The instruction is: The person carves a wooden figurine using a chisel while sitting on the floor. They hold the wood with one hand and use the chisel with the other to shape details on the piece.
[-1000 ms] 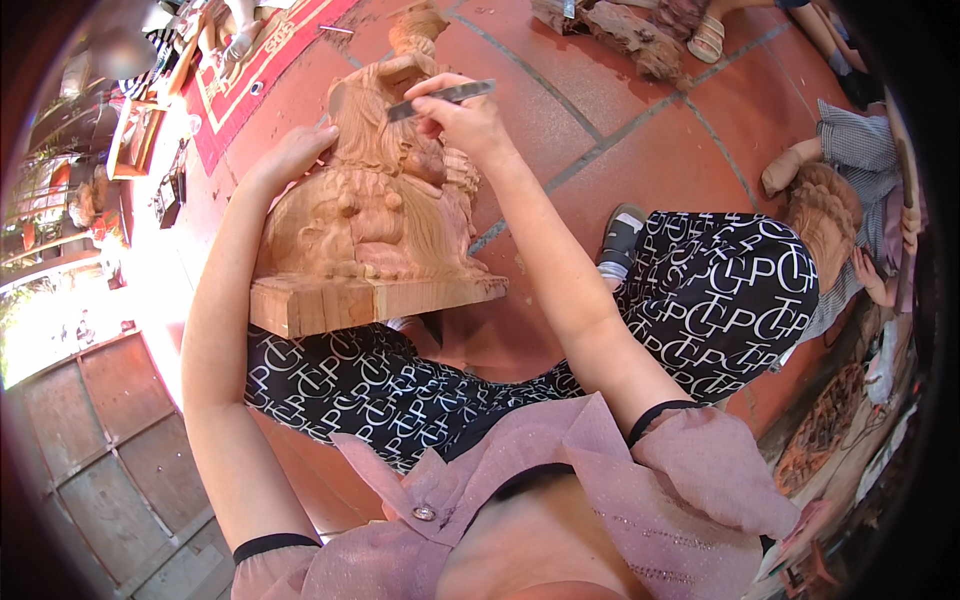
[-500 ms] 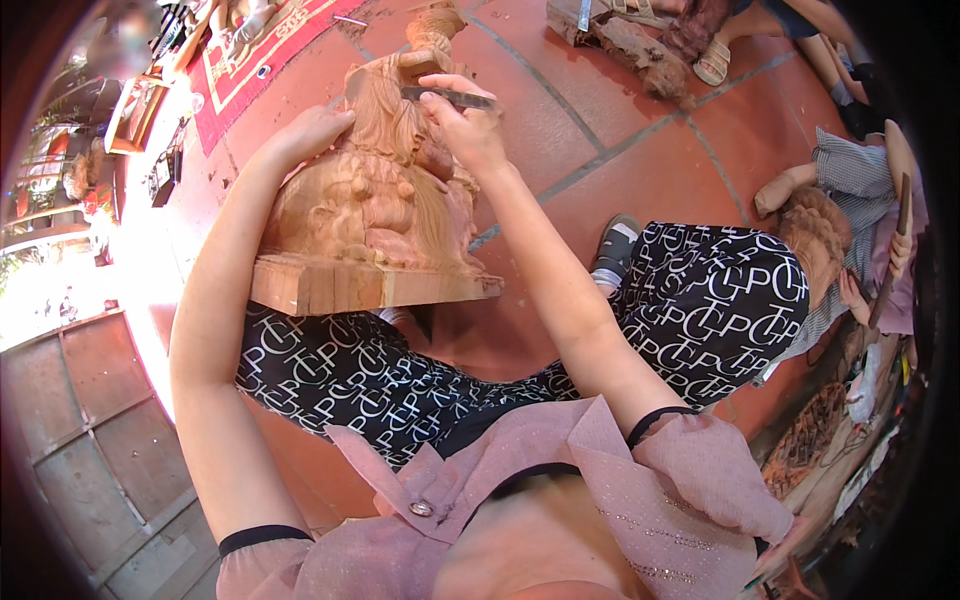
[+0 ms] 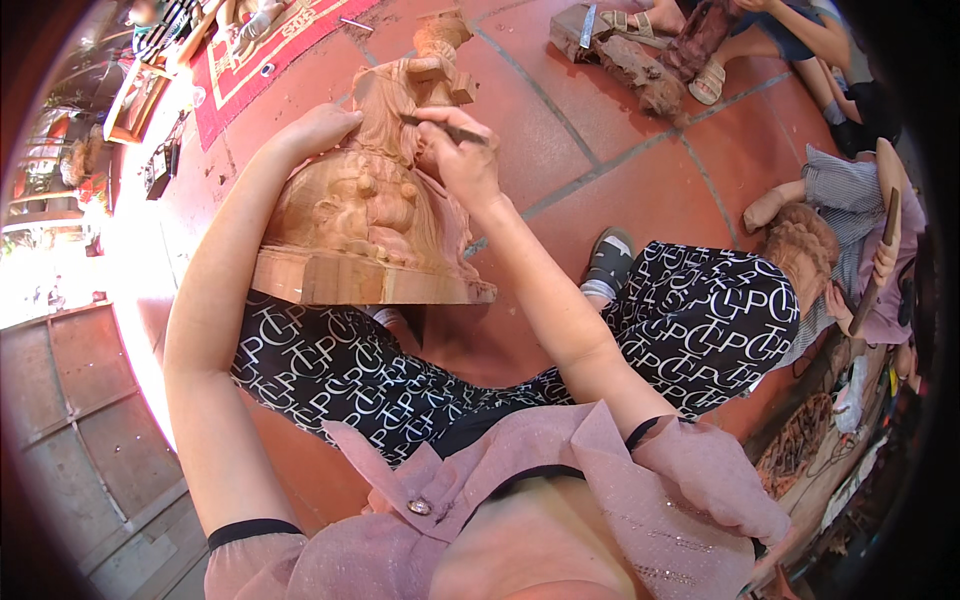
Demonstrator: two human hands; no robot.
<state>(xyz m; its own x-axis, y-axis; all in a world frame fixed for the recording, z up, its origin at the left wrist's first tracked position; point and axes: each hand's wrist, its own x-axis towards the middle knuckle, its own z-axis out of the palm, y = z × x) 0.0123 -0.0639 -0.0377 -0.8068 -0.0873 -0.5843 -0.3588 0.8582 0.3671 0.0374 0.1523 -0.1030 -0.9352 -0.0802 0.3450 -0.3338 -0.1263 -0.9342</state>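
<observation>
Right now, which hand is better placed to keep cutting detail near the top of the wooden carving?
The right hand: it already grips the slim carving tool with its tip against the wooden carving. The left hand lies flat on the carving's back, bracing it.

Left hand (image 3: 318, 128): I see only its back; the fingers wrap behind the carving (image 3: 372, 215), out of sight. Right hand (image 3: 462, 158): the tool's (image 3: 450, 127) tip, just past the fingertips, is too small to read, and its rear end vanishes under the fingers. Carving's far side hidden from me. Beyond the fingers, the second carving (image 3: 440, 35) is cut by the top edge. Far right of the fingers, a co-worker (image 3: 860, 250) is bent and blurred at the rim; what that person works on I cannot tell.
</observation>
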